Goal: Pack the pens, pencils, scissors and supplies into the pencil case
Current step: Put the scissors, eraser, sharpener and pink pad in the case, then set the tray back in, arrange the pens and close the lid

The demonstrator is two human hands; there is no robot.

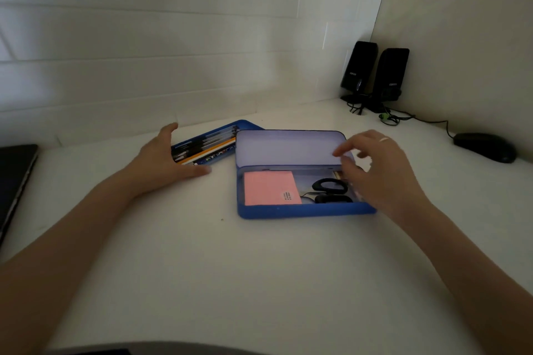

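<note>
A blue metal pencil case [302, 210] lies open on the white table [230, 282], a little right of centre; its pale lilac lid [288, 148] stands tilted back behind the base; inside the base, at the left, a pink rectangular pad with a small white label [271, 188] lies flat, and just beside it on the right lie black-handled scissors [330, 190], handles toward the right, with the blades partly tucked by the pad's edge; a small brownish item shows at the far right corner of the base, too hidden to name. Behind and to the left of the case a second blue tray [210, 143] lies at an angle, its right end touching or passing behind the lid's left edge; it holds a row of pens and pencils [207, 148] side by side, among them black ones, a white one and an orange-yellow pencil.

The left hand [165, 161] rests on the table at the tray's near left end, fingers straight and spread, thumb pointing toward the case, the finger side touching the tray's end; it grips nothing. The right hand [377, 170] hovers over the right end of the case base, fingers loosely curled and blurred, a ring on one finger; whether it pinches anything I cannot tell.

At the far right corner stand two black desktop speakers [375, 75] with trailing cables; a black computer mouse [484, 147] lies well apart on the right; a dark laptop edge [14, 181] shows at the left border.
</note>
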